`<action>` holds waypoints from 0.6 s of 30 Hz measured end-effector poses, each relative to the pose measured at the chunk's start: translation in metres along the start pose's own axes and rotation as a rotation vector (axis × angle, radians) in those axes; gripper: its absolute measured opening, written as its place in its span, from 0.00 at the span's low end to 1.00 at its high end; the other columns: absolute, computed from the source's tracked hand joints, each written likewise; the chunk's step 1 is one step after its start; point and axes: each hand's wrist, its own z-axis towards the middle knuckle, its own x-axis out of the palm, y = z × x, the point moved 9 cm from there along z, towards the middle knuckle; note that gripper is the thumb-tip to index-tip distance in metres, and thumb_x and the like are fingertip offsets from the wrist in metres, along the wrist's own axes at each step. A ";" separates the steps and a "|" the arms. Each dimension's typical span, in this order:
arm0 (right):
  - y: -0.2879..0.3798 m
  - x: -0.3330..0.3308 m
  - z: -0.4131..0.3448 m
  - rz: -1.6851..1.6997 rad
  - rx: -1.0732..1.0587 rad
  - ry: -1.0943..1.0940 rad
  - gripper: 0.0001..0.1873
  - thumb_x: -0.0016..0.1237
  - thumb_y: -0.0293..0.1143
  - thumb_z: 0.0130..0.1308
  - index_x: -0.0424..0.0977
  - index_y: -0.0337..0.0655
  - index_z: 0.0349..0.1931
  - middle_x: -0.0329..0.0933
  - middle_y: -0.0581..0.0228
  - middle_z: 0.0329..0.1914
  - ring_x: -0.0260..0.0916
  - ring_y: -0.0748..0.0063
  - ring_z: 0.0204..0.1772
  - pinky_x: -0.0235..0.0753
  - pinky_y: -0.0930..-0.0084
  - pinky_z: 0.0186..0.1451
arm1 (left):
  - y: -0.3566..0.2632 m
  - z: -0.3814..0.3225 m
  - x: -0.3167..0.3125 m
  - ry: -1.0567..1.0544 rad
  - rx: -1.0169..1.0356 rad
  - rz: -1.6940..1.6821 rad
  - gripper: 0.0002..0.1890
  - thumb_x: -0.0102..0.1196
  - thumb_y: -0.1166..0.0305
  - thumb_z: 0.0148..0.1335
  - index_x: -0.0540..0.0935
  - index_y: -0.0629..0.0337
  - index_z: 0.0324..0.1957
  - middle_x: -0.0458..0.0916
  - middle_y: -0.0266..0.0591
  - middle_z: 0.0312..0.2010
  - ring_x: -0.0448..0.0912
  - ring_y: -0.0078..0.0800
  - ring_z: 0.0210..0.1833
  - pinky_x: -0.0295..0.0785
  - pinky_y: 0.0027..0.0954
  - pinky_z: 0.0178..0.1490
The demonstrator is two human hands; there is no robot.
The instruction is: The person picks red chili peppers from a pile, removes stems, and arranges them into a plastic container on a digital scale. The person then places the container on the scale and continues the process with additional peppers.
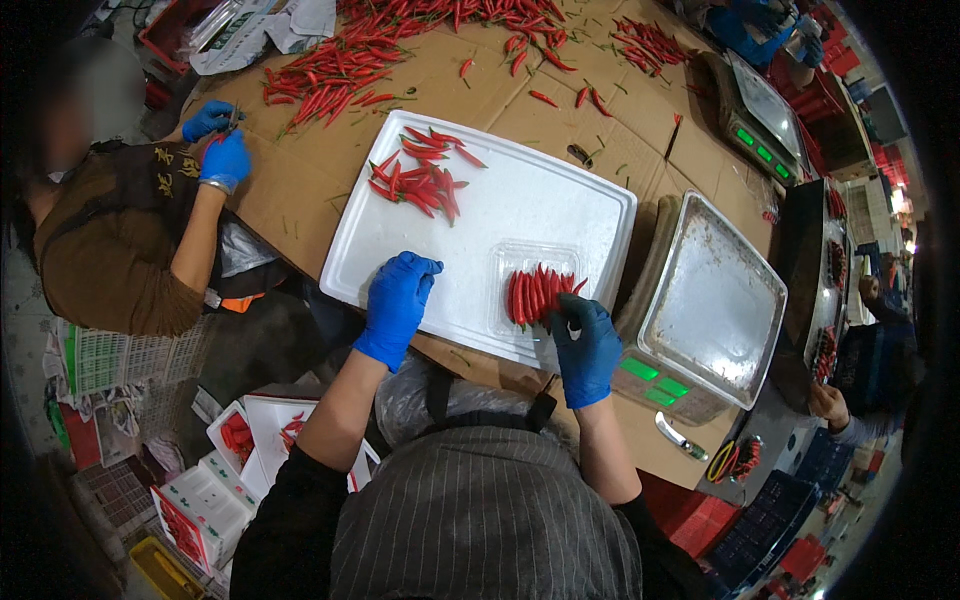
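Note:
A white plastic tray (480, 225) lies before me on the cardboard-covered table. My left hand (400, 304), in a blue glove, is over its near left edge, fingers curled and thumb near the fingertips; whether it holds anything cannot be told. My right hand (585, 349), also gloved, touches the right end of a row of red chillies (536, 296) with its fingertips. The row lies side by side in a clear plastic punnet (501, 262) at the tray's near right. A loose group of red chillies (420, 184) with green stems rests at the tray's far left.
Chillies are heaped (337, 75) beyond the tray on the cardboard (300, 180). A scale with a metal pan (716, 300) stands at right, a curved knife (679, 436) near it, another scale (765, 105) farther off. At left a gloved co-worker (120, 232) holds a small tool.

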 end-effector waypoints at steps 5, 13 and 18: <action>-0.006 -0.008 -0.001 -0.003 0.035 -0.029 0.11 0.61 0.25 0.56 0.80 0.44 0.41 0.78 0.61 0.32 0.75 0.67 0.32 0.75 0.72 0.37 | 0.011 -0.016 -0.049 -0.075 -0.128 -0.077 0.07 0.56 0.78 0.58 0.83 0.60 0.39 0.80 0.47 0.35 0.79 0.45 0.40 0.74 0.37 0.46; -0.003 -0.016 0.001 0.091 0.025 -0.049 0.11 0.60 0.22 0.56 0.80 0.43 0.40 0.77 0.62 0.32 0.74 0.70 0.31 0.74 0.75 0.35 | 0.044 -0.044 -0.146 0.234 -0.404 0.330 0.10 0.61 0.71 0.58 0.82 0.60 0.42 0.81 0.48 0.38 0.80 0.45 0.44 0.75 0.35 0.46; 0.027 -0.002 0.001 0.098 -0.115 0.005 0.11 0.59 0.21 0.58 0.80 0.43 0.41 0.76 0.66 0.32 0.71 0.77 0.29 0.69 0.80 0.31 | 0.023 0.034 -0.079 -0.053 -0.193 -0.132 0.13 0.60 0.72 0.61 0.82 0.57 0.48 0.81 0.46 0.45 0.79 0.40 0.49 0.73 0.33 0.54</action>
